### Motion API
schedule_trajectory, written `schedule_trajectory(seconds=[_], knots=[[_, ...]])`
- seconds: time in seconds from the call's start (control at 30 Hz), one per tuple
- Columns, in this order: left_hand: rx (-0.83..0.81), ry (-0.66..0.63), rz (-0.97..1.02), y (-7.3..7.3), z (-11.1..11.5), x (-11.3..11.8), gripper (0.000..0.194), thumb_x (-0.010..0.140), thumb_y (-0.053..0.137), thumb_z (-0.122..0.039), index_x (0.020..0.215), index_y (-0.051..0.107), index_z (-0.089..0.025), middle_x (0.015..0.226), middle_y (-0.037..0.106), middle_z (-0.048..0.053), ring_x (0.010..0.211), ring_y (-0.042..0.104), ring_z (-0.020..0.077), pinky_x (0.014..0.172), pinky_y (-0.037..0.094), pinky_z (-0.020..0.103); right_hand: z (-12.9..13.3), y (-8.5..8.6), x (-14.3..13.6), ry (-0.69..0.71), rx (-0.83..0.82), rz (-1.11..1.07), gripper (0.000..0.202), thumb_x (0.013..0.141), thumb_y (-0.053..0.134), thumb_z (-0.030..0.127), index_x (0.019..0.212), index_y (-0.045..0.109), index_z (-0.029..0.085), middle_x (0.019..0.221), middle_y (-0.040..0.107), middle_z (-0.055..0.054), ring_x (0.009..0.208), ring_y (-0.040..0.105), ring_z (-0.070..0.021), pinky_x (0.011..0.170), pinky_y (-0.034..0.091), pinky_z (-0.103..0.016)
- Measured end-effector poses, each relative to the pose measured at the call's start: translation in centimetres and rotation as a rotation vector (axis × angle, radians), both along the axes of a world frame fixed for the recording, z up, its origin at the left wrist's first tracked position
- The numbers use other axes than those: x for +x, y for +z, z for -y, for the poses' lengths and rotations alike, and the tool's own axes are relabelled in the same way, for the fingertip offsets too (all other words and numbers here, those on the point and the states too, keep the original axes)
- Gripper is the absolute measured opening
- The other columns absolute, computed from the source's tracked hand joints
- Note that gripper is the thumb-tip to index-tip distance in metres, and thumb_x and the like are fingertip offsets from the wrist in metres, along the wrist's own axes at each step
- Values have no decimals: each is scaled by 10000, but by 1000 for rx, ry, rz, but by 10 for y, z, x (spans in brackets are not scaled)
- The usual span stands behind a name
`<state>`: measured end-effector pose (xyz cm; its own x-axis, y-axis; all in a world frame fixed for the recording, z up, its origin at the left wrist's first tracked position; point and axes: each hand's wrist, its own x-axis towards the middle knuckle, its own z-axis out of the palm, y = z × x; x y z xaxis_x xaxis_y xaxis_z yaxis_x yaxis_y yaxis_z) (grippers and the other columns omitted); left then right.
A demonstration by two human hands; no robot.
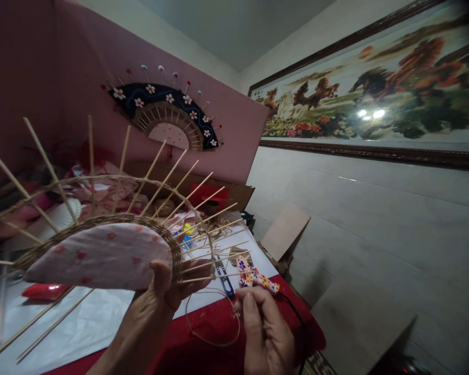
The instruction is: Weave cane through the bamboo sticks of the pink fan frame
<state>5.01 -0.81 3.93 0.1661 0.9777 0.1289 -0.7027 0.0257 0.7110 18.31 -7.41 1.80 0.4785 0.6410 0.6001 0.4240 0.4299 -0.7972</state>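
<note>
My left hand (162,297) grips the right end of a half-round fan frame (97,255): a pink spotted fabric pad edged with woven cane, with several thin bamboo sticks radiating outward and a cane hoop across them. My right hand (263,328) is below and to the right of it, fingers pinched on a thin cane strand (214,333) that loops down over the red cloth and leads back to the frame's edge.
A table with red cloth (203,349) and white paper (74,323) holds blue snips (223,278), a colourful beaded piece (256,278), loose bamboo sticks (35,325) and a red object (42,290). A finished dark fan (168,117) hangs on the pink board. A framed picture (375,94) hangs on the right wall.
</note>
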Motion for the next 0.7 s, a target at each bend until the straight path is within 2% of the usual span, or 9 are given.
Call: schedule_trajectory(seconds=[0.07, 0.13, 0.27, 0.33, 0.5, 0.57, 0.6, 0.7], knots=[[26, 5, 6, 1, -2, 0, 931, 622, 608, -648, 1374, 354, -162, 910, 742, 159, 819, 700, 304, 739, 578, 407, 5, 2, 2, -59, -29, -58, 293, 883, 474, 443, 816, 627, 202, 646, 597, 1, 591, 558, -131, 554, 421, -207], [28, 18, 7, 0, -2, 0, 962, 627, 598, -653, 1408, 288, -183, 945, 735, 167, 865, 691, 315, 776, 568, 418, 6, 3, 6, -90, -49, -87, 305, 881, 472, 456, 794, 612, 199, 653, 586, 3, 576, 538, -123, 533, 402, -204], [22, 80, -4, -2, 0, 0, 964, 607, 627, -645, 1394, 326, -177, 953, 730, 178, 940, 663, 354, 825, 546, 464, 1, 0, 21, -42, 5, -64, 386, 890, 442, 473, 635, 524, 196, 633, 537, 1, 583, 507, -129, 566, 397, -227], [5, 91, -2, -1, 1, 0, 945, 614, 630, -634, 1383, 346, -164, 966, 727, 177, 956, 657, 351, 843, 540, 452, -4, -2, 34, -47, 48, -70, 371, 898, 439, 453, 646, 525, 195, 652, 541, -3, 629, 526, -141, 608, 409, -240], [20, 110, 1, 4, 2, -1, 968, 596, 647, -631, 1400, 318, -204, 947, 739, 142, 904, 678, 332, 820, 557, 434, -18, 0, 74, -151, 127, -23, 417, 929, 320, 457, 752, 580, 183, 939, 596, -69, 874, 565, -192, 737, 418, -294], [26, 110, 0, 7, 4, -1, 995, 591, 636, -650, 1414, 284, -216, 879, 751, 124, 855, 693, 315, 777, 576, 408, -28, 4, 94, -204, 111, 48, 468, 919, 301, 511, 760, 592, 181, 893, 592, -66, 884, 549, -204, 763, 401, -314], [11, 108, 1, 9, 5, -1, 989, 601, 626, -654, 1417, 275, -219, 856, 754, 114, 847, 696, 303, 766, 581, 386, -35, 6, 104, -209, 66, 84, 508, 905, 293, 560, 762, 598, 180, 823, 591, -57, 825, 545, -201, 746, 397, -320], [-44, 109, 13, 12, 6, -2, 949, 612, 634, -635, 1409, 293, -247, 892, 756, 83, 885, 690, 285, 769, 584, 348, -64, 9, 134, -125, -36, 14, 606, 805, 346, 712, 694, 604, 175, 706, 596, -50, 694, 533, -188, 659, 396, -311]])
